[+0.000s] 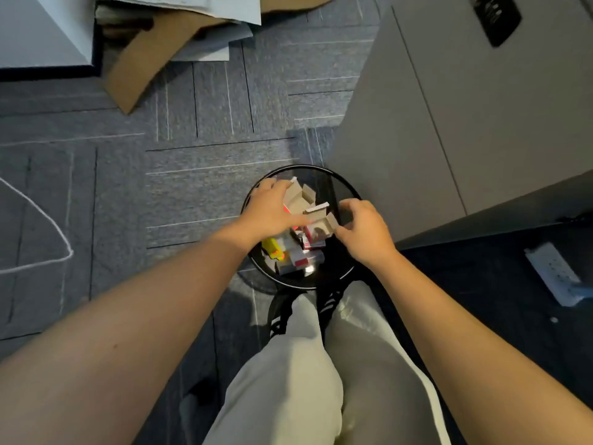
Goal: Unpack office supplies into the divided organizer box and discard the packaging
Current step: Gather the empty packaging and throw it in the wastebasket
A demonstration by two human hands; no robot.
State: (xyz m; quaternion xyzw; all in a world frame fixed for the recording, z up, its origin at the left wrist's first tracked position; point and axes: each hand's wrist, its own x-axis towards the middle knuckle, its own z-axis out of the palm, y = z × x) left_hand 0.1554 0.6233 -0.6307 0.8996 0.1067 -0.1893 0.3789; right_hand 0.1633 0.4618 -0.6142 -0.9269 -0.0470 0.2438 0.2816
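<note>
Grey carpet tiles (199, 123) with thin pale and dark lines cover most of the floor, and a large grey cabinet (449, 123) stands at the upper right, its side face running down toward the middle. At the upper left, flattened brown cardboard (141, 62) lies partly under pale sheets of paper (205, 43) beside a white box-like corner (41, 30). The person's legs in light trousers (305, 374) fill the lower middle, with dark striped shoes (282, 319) just below a round black wire-mesh wastebasket (340, 184) that sits on the carpet beside the cabinet. A white power strip (552, 274) lies on the darker floor at the right, and a thin white cord (48, 220) loops across the carpet at the left. Both bare forearms reach over the basket. The left hand (272, 210) curls its fingers around an opened small cardboard box (298, 195) held above the basket's mouth. The right hand (362, 226) pinches a second opened box (321, 224), red and white outside and brown inside, just beside the first. Below them, inside the basket, lie more discarded cartons (298, 261), red-and-white ones and a yellow one (272, 247).
</note>
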